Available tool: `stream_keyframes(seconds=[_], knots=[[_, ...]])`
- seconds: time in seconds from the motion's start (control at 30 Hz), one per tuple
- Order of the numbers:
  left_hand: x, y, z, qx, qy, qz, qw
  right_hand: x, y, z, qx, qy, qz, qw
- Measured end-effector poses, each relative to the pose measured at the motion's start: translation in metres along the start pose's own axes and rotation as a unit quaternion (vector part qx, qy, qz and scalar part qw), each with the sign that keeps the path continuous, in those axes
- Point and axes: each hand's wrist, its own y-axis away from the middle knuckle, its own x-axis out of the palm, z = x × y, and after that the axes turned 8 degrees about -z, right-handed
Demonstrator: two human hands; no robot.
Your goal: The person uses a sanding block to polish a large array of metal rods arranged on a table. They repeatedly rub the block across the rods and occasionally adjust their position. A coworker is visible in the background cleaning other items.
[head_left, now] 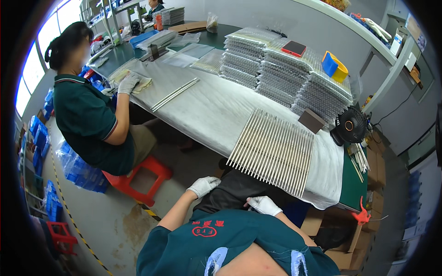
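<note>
My left hand [204, 186], in a white glove, rests at the side of my dark-trousered lap [230, 192], its fingers lying over the cloth. My right hand [264, 205], also gloved, lies on the other side of the lap, with loosely bent fingers and a bare fingertip showing. I see nothing held in either one. Just ahead of both, a row of thin silvery metal rods [271, 152] lies side by side on the white-covered table [202, 115], their near ends at the table's front edge. Neither hand touches the rods.
Stacks of bubble-wrapped sheets [281, 83] stand behind the rods, topped by yellow and blue tape rolls [338, 69]. A brown block [311, 120] and black fan [350, 126] sit to the right. At left, a gloved co-worker [87, 110] sits near two loose rods [175, 94].
</note>
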Motion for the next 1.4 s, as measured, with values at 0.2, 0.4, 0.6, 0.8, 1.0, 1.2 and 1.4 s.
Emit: stream_keyframes(seconds=[0.2,0.4,0.6,0.8,1.0,1.2,1.4], knots=[[-0.001,0.002,-0.005,0.01,-0.09,-0.093,0.992,0.006,-0.012,0.012,0.043,-0.012,0.001,0.999],[-0.01,-0.001,0.003,-0.027,-0.031,-0.275,0.961,-0.004,0.009,0.014,-0.044,0.096,-0.001,0.994],[-0.054,-0.006,0.01,-0.026,0.108,-0.37,0.922,-0.02,0.036,0.013,-0.066,0.023,0.05,0.996],[-0.079,0.008,-0.021,0.005,0.194,-0.378,0.905,-0.04,0.067,0.036,-0.121,0.094,0.105,0.983],[-0.083,0.043,-0.102,0.167,0.317,-0.35,0.865,-0.039,0.07,0.074,-0.212,0.075,0.119,0.967],[-0.062,0.041,-0.207,0.481,-0.1,-0.293,0.82,0.003,0.048,0.144,-0.446,0.245,-0.042,0.86],[-0.068,0.025,-0.237,0.507,-0.093,-0.308,0.799,0.021,0.019,0.133,-0.524,0.163,-0.145,0.823]])
